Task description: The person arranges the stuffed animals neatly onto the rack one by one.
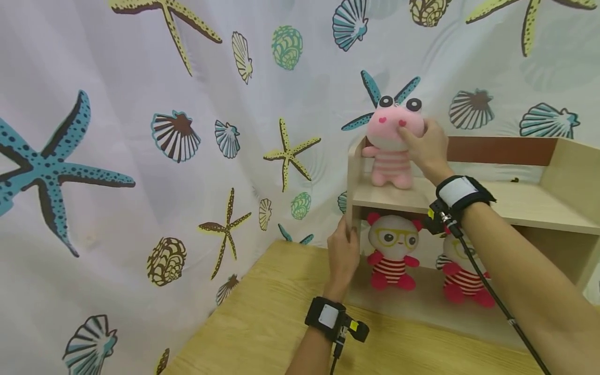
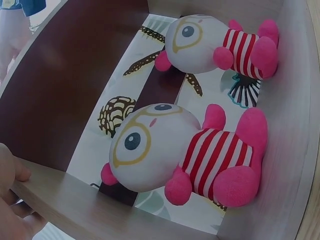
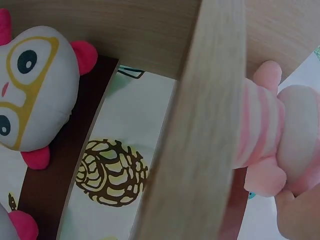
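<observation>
A pink plush toy (image 1: 392, 146) with big eyes and a striped body stands at the left end of the upper shelf (image 1: 469, 200). My right hand (image 1: 428, 148) grips it by the side of its head, thumb on the muzzle. In the right wrist view the plush's striped body (image 3: 262, 122) shows beyond the shelf edge. My left hand (image 1: 343, 252) holds the left side panel of the wooden shelf unit (image 1: 352, 182), its fingers at the panel's edge. In the left wrist view part of that hand (image 2: 15, 200) lies against the panel.
Two panda plush toys with yellow glasses, one at the left (image 1: 392, 252) and one beside it (image 1: 464, 271), sit on the lower compartment. The unit stands on a wooden table (image 1: 262, 312). Behind hangs a white curtain (image 1: 140, 78) printed with shells and starfish.
</observation>
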A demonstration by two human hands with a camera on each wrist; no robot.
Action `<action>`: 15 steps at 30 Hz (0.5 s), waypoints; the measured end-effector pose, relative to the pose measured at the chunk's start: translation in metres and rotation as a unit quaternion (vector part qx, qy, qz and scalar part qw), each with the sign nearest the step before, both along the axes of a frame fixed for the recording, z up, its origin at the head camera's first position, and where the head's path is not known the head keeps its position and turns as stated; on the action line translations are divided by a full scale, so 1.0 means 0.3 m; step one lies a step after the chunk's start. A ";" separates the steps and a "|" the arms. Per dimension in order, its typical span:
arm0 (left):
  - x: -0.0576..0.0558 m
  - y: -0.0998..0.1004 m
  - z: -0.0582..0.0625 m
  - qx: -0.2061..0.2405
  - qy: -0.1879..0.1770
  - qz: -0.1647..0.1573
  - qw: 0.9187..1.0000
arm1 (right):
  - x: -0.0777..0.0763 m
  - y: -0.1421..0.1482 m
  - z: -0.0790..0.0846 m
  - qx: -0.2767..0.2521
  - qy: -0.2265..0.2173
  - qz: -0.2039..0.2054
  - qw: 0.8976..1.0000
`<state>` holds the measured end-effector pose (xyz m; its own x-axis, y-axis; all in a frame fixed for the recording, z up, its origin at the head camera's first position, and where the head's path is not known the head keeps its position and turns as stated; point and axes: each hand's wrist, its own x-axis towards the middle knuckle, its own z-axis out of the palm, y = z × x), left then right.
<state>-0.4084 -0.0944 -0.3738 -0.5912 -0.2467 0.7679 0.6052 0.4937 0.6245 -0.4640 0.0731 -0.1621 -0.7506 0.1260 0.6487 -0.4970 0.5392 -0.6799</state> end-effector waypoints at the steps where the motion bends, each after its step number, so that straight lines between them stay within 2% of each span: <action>1: 0.000 -0.001 0.001 0.000 0.002 0.002 1.000 | -0.003 0.002 -0.002 0.002 -0.005 0.004 1.000; 8: -0.004 -0.008 -0.001 -0.005 0.002 0.000 1.000 | -0.025 0.029 -0.018 0.001 -0.062 0.036 0.997; 15: -0.014 0.000 -0.005 -0.002 -0.004 -0.001 1.000 | -0.029 0.027 -0.005 0.009 -0.082 0.050 0.995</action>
<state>-0.4125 -0.0945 -0.3751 -0.5980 -0.2430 0.7638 0.6005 0.4954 0.6277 -0.4726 0.0814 -0.1636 -0.8547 0.0354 0.5178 -0.4317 0.5055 -0.7471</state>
